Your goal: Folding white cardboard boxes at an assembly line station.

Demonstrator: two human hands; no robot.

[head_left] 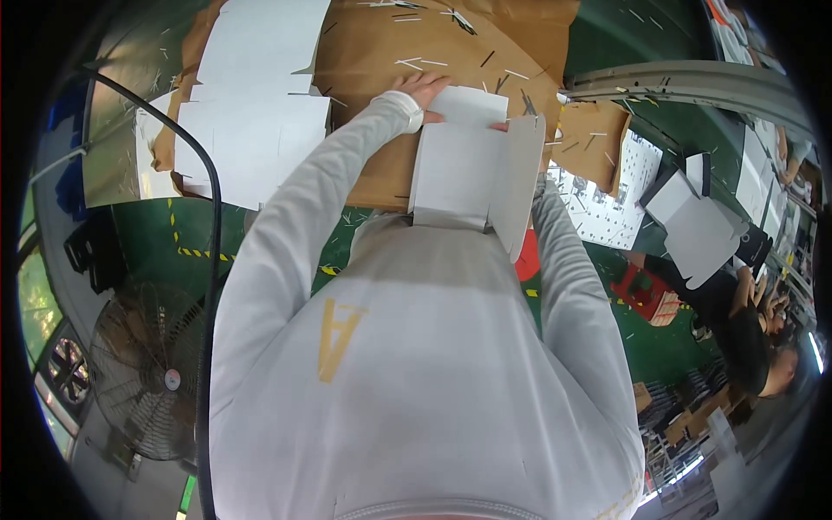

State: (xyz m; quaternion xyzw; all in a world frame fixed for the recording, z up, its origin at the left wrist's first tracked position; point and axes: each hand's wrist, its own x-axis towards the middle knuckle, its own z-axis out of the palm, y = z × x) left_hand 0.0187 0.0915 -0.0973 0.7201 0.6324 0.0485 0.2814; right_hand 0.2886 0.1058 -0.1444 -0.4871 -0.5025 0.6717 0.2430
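Note:
A partly folded white cardboard box [452, 178] lies against my body at the table's near edge, its right side panel standing up. At its far left corner my left hand [419, 90] holds the white flap, the thumb on the inside and the fingers reaching along the outer edge. My right hand [501, 126] is mostly hidden behind the raised panel. Only its fingertips show at the far right corner, gripping the cardboard there, and its wrist comes out beyond the panel.
Flat white cardboard sheets [247, 139] are stacked at the left. Brown cardboard [373, 52] covers the table, strewn with thin scraps. A metal rail [685, 80] runs along the right. A black cable [204, 156] hangs at the left, by a fan [143, 373]. Another person [737, 329] is at the right.

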